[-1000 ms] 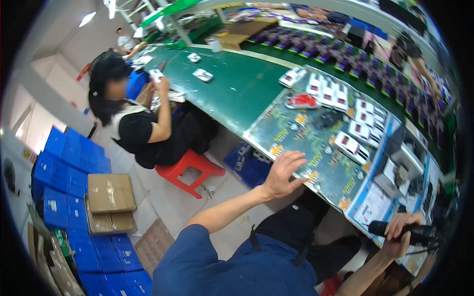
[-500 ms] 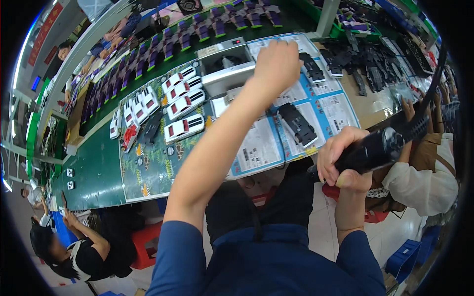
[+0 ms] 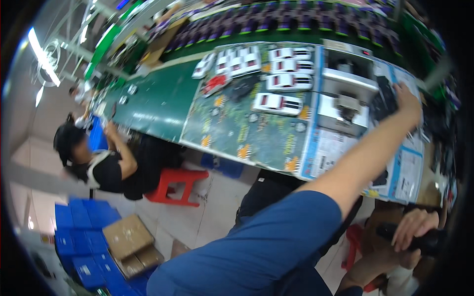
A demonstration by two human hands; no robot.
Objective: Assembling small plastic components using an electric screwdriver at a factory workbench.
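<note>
My left hand [image 3: 408, 102] reaches to the far right of the table. Its fingers curl at the edge of a black toy car chassis [image 3: 383, 99], though blur hides the exact grip. The chassis is beside a silver metal fixture [image 3: 349, 74], which has a small metal block [image 3: 347, 107] on its front part. At the lower right, off the table's front edge, my right hand [image 3: 415, 228] wraps round a black cylindrical power tool [image 3: 428, 242]. Another black part [image 3: 380, 178] shows partly behind my left forearm.
White toy car bodies [image 3: 289, 81] stand in rows left of the fixture, near a red car body [image 3: 216, 85]. Purple toy figures [image 3: 281, 17] line the back. A seated person [image 3: 106, 155] works at the left, by a red stool [image 3: 177, 186]. Blue bins [image 3: 86, 237] and cardboard boxes [image 3: 129, 237] occupy the floor.
The view has swung left, shifting the table rightward in the picture. My left hand now meets a chassis close to the fixture. The black tool stays in my right hand.
</note>
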